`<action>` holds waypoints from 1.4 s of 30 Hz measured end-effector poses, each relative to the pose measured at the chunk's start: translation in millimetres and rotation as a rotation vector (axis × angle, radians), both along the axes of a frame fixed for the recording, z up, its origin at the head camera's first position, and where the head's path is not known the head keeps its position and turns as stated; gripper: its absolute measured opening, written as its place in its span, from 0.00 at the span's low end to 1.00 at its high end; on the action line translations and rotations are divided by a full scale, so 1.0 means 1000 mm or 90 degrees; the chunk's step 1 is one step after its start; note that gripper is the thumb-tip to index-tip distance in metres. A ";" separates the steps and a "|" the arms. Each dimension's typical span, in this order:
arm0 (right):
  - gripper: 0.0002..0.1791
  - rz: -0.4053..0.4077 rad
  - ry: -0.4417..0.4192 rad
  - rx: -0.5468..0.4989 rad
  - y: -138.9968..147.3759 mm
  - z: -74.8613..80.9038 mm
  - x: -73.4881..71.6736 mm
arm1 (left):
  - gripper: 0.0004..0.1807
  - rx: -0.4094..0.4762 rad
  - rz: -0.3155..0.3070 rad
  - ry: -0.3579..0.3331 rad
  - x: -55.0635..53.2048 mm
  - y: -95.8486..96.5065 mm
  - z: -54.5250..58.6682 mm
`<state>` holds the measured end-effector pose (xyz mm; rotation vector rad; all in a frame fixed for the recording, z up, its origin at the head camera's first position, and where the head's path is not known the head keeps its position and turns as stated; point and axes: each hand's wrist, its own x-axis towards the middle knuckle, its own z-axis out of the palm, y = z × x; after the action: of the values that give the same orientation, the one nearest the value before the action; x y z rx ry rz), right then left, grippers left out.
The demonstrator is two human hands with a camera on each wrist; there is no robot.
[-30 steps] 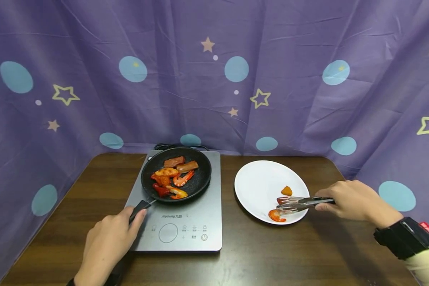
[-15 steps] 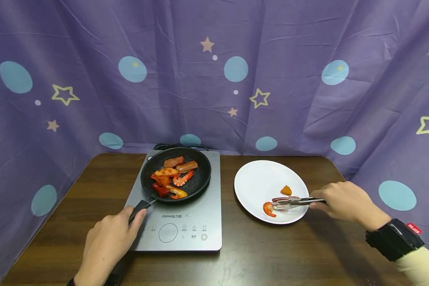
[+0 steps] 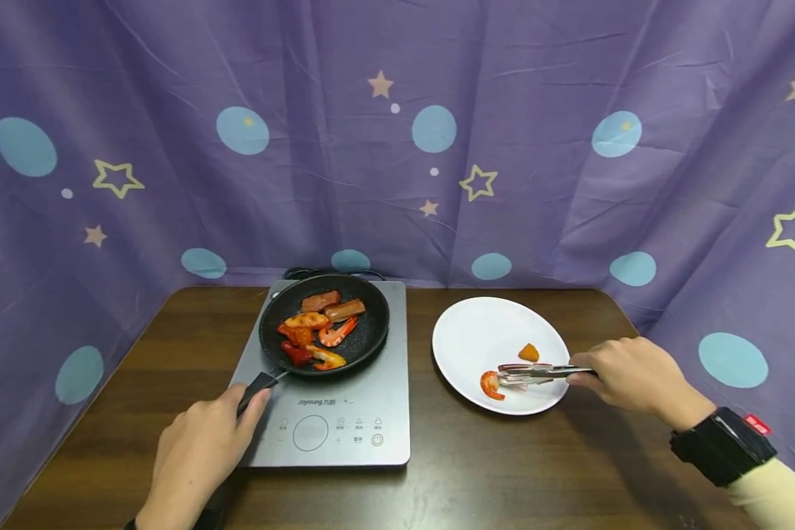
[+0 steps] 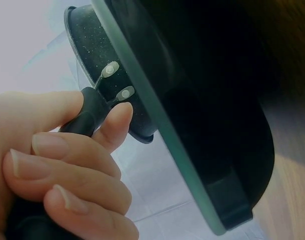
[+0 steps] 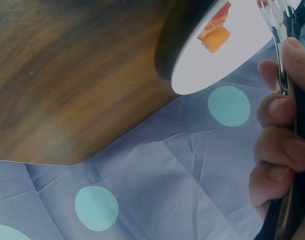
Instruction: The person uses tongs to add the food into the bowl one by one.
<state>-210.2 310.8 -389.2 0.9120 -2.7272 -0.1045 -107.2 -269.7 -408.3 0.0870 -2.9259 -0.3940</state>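
Note:
My left hand [image 3: 202, 442] grips the black handle [image 4: 87, 115] of a frying pan [image 3: 367, 350], fingers curled round it. Inside the pan lie a shrimp [image 3: 334, 335], brown meat strips [image 3: 321, 301], orange-yellow pieces [image 3: 308, 320] and a dark red piece [image 3: 296, 352]. My right hand [image 3: 626, 372] holds metal tongs [image 3: 550, 372] with dark grips, low over a white plate [image 3: 467, 335]. At the tongs' tips is an orange-red shrimp [image 3: 491, 386], near the plate's front. Behind the tongs sits an orange chunk [image 3: 528, 353]; the right wrist view shows a red-and-white piece [image 5: 217, 22] beside it.
Under the pan is a silver induction cooker [image 3: 384, 397], its control panel facing me. Black cable [image 3: 298, 273] lies behind it. Everything stands on a dark brown wooden table [image 3: 464, 464], with a purple patterned curtain [image 3: 344, 147] behind and along both sides.
The tongs and my right hand have moved left across the plate, and the shrimp at the tips has moved left with them. My left hand and the pan have stayed in place.

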 end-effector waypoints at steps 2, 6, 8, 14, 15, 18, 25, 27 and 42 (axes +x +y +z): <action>0.12 -0.005 0.003 -0.004 -0.002 0.002 0.000 | 0.27 -0.001 -0.002 -0.001 0.000 0.000 0.000; 0.12 -0.010 0.016 -0.020 -0.007 0.007 -0.002 | 0.27 -0.001 -0.005 0.003 0.000 0.001 0.000; 0.13 -0.006 0.030 -0.029 -0.011 0.011 -0.004 | 0.26 -0.002 -0.003 0.009 0.001 0.001 -0.001; 0.16 0.023 0.085 -0.052 -0.033 0.024 -0.010 | 0.27 0.001 -0.002 0.012 0.002 0.001 -0.001; 0.16 0.030 0.096 -0.058 -0.038 0.025 -0.011 | 0.27 0.001 -0.003 0.011 0.001 0.001 -0.001; 0.16 0.054 0.127 -0.080 -0.056 0.029 -0.013 | 0.28 0.001 -0.005 0.009 0.001 0.000 -0.001; 0.19 0.078 0.162 -0.116 -0.106 0.044 -0.022 | 0.27 0.001 -0.003 0.009 0.001 0.000 -0.001; 0.21 0.078 0.161 -0.114 -0.121 0.050 -0.025 | 0.27 0.002 -0.002 0.006 0.001 -0.001 -0.001; 0.15 0.111 0.091 -0.034 -0.201 0.066 -0.056 | 0.24 0.002 0.000 0.016 0.001 0.001 -0.001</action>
<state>-266.0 110.3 -322.7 1.0782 -2.4958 -0.0609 -105.8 -268.8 -409.6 0.0811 -2.9003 -0.3957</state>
